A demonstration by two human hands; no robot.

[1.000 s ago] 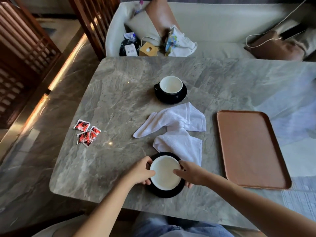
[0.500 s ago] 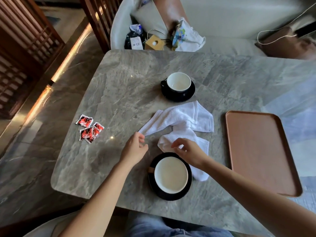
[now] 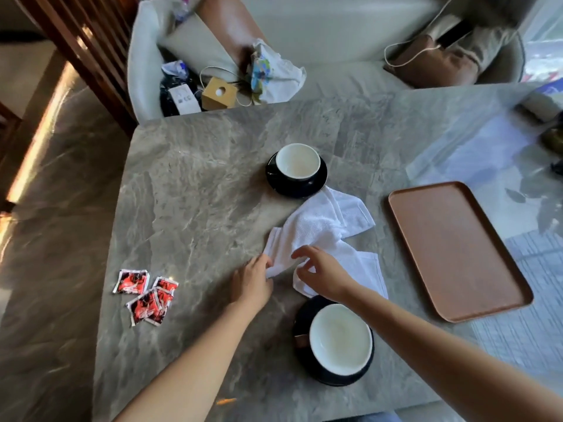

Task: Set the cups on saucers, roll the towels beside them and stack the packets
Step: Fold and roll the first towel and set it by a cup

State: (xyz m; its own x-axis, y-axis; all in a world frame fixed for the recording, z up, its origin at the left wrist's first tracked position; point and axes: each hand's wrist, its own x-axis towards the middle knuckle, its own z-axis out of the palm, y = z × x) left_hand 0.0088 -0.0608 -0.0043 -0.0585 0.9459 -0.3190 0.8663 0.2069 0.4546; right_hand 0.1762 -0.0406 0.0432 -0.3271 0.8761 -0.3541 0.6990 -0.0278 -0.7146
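Two black cups with white insides stand on black saucers: the near cup [image 3: 340, 339] by the front edge, the far cup [image 3: 298, 161] at mid-table. Between them lie two crumpled white towels; the upper towel [image 3: 320, 226] partly covers the lower towel [image 3: 362, 269]. My left hand [image 3: 253, 281] pinches the upper towel's near-left corner. My right hand [image 3: 323, 272] hovers over the same end, fingers curled and touching the cloth. Several red packets [image 3: 146, 295] lie loose at the left, overlapping.
A brown tray [image 3: 457, 248] sits on the right of the grey marble table [image 3: 198, 193]. Behind the table is a white sofa [image 3: 335, 32] with cushions, bags and a small wooden box [image 3: 218, 92]. A wooden slatted screen [image 3: 76, 41] stands at the left.
Both hands let go of the near cup and moved forward to the towels. My left hand now grips the upper towel's corner. The view shifted closer and rightward.
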